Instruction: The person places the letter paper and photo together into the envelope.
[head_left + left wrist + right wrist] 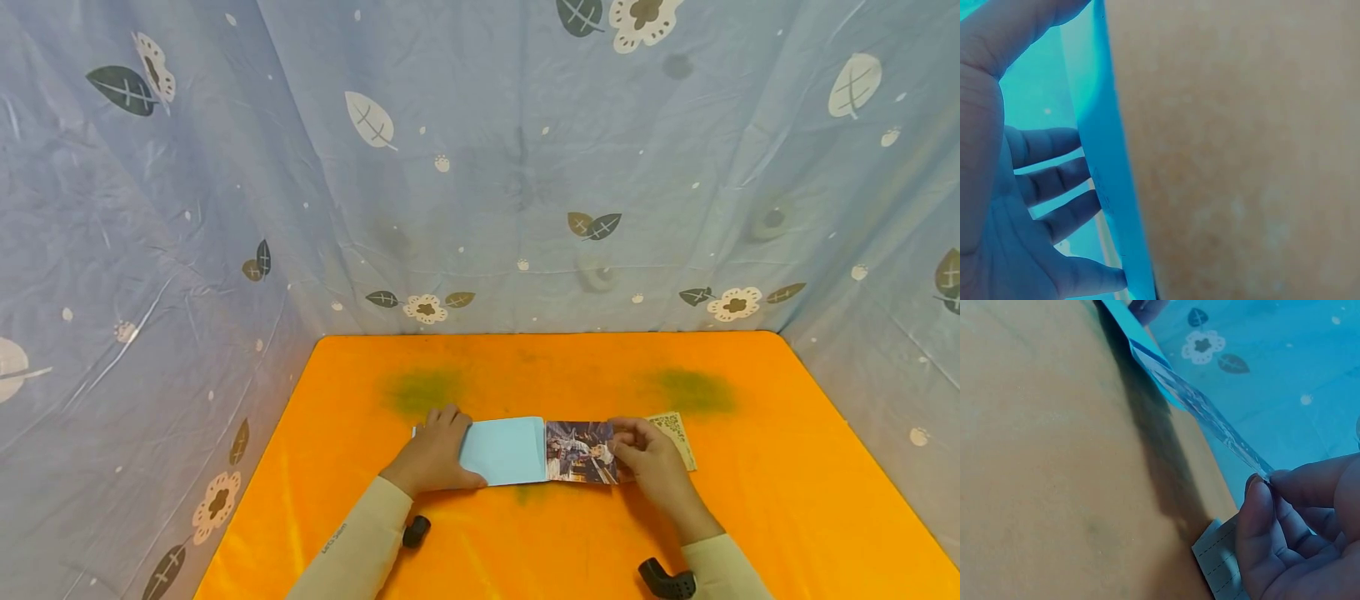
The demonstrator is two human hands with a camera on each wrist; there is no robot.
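Note:
In the head view my left hand (437,452) grips a flat light blue box (506,451) across its left part. The left wrist view has the thumb at one edge and the spread fingers along the opposite edge of the box's blue side (1113,156). At the box's right end lies a picture card (576,452) with a dark, colourful print. My right hand (660,475) pinches that card's outer edge between thumb and fingers. Seen from the right wrist, the card (1210,419) slants up from the box end to the fingertips, above the table.
A yellowish patterned card (677,436) lies beyond my right hand, partly covered by it. Its side facing the right wrist camera bears dashed lines. The orange table (540,550) stands against a blue curtain (495,192) with leaf and flower prints. Black wrist devices (666,581) sit below both forearms.

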